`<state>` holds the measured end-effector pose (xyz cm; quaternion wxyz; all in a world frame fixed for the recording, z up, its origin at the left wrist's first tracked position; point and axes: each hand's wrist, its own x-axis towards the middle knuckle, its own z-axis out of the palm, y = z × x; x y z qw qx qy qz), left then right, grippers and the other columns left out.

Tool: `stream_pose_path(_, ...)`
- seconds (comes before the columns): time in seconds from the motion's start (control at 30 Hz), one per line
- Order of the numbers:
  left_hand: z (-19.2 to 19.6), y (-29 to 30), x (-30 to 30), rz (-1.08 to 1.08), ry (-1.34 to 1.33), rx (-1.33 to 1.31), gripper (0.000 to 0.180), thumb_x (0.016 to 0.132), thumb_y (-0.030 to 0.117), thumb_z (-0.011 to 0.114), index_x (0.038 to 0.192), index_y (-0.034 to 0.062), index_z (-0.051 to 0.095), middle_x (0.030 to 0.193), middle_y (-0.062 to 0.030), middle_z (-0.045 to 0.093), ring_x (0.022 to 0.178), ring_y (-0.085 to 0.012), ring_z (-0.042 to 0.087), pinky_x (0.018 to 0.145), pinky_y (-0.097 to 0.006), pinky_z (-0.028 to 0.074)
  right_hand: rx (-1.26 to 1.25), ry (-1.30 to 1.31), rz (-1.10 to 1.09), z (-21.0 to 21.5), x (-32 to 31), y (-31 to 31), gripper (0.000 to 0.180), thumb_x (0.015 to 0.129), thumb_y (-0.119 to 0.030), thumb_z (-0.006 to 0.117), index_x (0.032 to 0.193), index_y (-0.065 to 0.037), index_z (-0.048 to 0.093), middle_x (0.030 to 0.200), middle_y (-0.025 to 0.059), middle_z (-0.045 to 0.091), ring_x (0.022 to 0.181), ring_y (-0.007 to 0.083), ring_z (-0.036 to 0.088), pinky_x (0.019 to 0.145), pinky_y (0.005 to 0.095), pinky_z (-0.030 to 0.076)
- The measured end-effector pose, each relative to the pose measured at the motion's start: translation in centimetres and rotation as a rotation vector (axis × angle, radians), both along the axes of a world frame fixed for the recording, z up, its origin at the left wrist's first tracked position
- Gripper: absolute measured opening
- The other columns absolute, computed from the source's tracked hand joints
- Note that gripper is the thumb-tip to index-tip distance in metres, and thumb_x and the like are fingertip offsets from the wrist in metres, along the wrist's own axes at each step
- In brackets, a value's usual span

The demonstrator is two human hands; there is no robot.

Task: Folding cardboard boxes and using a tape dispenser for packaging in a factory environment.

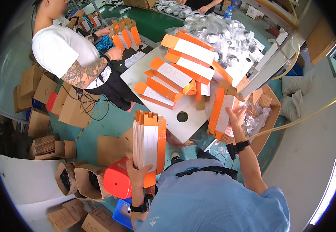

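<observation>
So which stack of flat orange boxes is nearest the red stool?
The stack in the left hand, beside the stool; the other stack, in the right hand, is by the open cardboard box.

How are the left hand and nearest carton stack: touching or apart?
Touching: the head view shows the left hand gripping the flattened carton stack by its lower part.

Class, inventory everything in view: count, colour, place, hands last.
Table: one, white, centre
Carton stacks: two, orange-white, either side of table
Loose cartons: several, orange-white, on table
Wrapped parts: many, grey, beyond cartons
Bottle: one, blue, top
Stool: one, red, lower left
Bin: one, blue, lower left
Cardboard boxes: many, brown, mostly left
Sacks: at least two, whitish, right
Co-workers: at least two, white and dark tops, beyond
Left hand: one, bare, holding left stack
Right hand: one, bare, holding right stack
</observation>
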<state>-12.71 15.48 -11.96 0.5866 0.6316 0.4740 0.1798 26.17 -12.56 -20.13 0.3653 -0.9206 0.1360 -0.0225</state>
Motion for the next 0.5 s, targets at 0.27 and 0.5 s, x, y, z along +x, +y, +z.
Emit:
stream_pose_path(0.27,3.4,-2.5,4.2,-0.007,-0.074,-0.141,0.064,0.060,0.000,0.078,0.117,-0.0061,0.049,0.102,-0.0155,0.063,0.094,-0.0226,0.064,0.081,-0.031,0.052,-0.098,-0.137,0.262,-1.3,1.4,-1.0,0.111,0.067,-0.053,0.080,0.146,-0.002,0.021,0.134,0.0314,0.038,0.125,0.0454,0.040,0.102,0.0539,0.035)
stream_pose_path(0.5,7.7,-4.0,8.3,-0.079,-0.305,-0.310,0.064,0.062,0.001,0.077,0.120,-0.0069,0.051,0.109,-0.0154,0.063,0.097,-0.0219,0.064,0.087,-0.032,0.051,0.414,-0.147,0.756,9.6,-5.0,1.5,0.039,0.084,-0.013,0.069,0.118,0.000,0.057,0.108,0.0159,0.062,0.101,0.0251,0.061,0.083,0.0368,0.049)
